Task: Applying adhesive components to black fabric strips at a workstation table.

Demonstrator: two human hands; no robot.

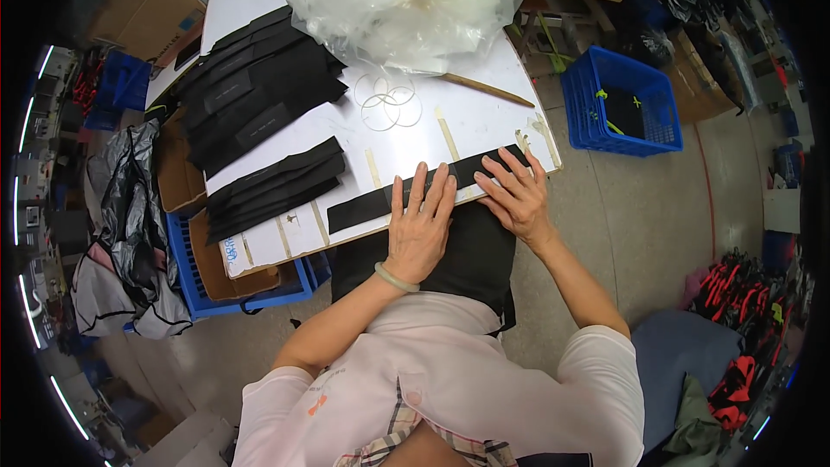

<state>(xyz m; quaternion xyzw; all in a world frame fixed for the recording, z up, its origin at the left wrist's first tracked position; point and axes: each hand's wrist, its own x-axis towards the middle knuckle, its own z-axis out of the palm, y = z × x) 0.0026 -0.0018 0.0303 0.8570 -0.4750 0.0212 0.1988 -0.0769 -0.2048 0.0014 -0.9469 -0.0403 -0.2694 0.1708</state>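
Note:
A long black fabric strip (359, 211) lies along the near edge of the white table, slanting up to the right. My left hand (420, 223) rests flat on its middle, fingers stretched out and a pale bangle at the wrist. Near the strip's right end, my right hand (517, 195) lies with its fingers spread over the cloth. To the left is a small stack of similar black strips (277, 188). Behind that, a larger overlapping pile of black fabric pieces (251, 91) covers the table's left side.
A big clear plastic bag (406, 0) fills the table's far side, near several thin rings (389, 104) and a wooden stick (488, 89). A blue crate (622, 104) stands on the floor at right. Cardboard boxes and a blue crate (251, 298) sit at left below the table (501, 73).

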